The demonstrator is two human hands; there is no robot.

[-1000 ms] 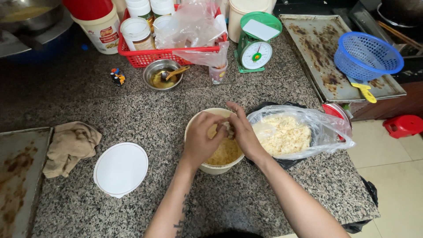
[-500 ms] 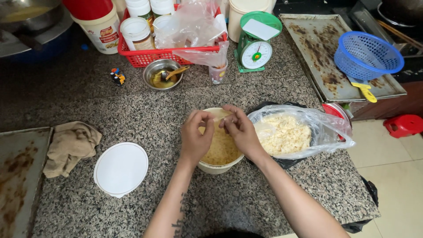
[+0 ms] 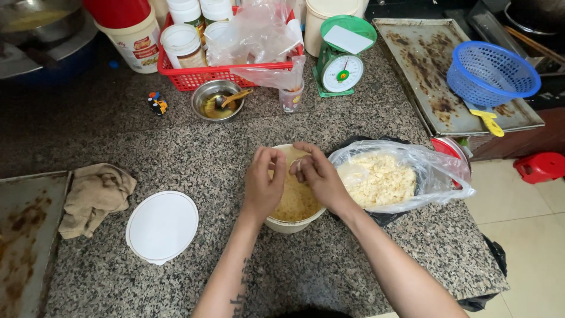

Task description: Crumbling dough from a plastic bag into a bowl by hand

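Note:
A cream round tub (image 3: 292, 224) stands on the granite counter, with yellow crumbly mixture (image 3: 294, 200) inside. Both my hands hover over its far rim. My left hand (image 3: 263, 184) has its fingers curled inward. My right hand (image 3: 318, 176) pinches a small pale lump (image 3: 298, 167) of the mixture, and the left fingertips close in on the same lump. Just right of the tub, a clear plastic bag (image 3: 385, 176) lies open over a dark bag and holds pale crumbly food. The tub's white lid (image 3: 162, 225) lies flat to the left.
A crumpled beige cloth (image 3: 94, 197) lies beside a stained tray (image 3: 23, 235) at left. At the back stand a red basket (image 3: 200, 75) of jars, a steel bowl (image 3: 215, 101) with a spoon, a green scale (image 3: 341, 59), and a blue basket (image 3: 491, 73) on a baking tray (image 3: 432, 88). The counter edge drops off at right.
My hands have lifted from pressing down in the mixture to the tub's far rim. Their fingertips now meet around a small lump.

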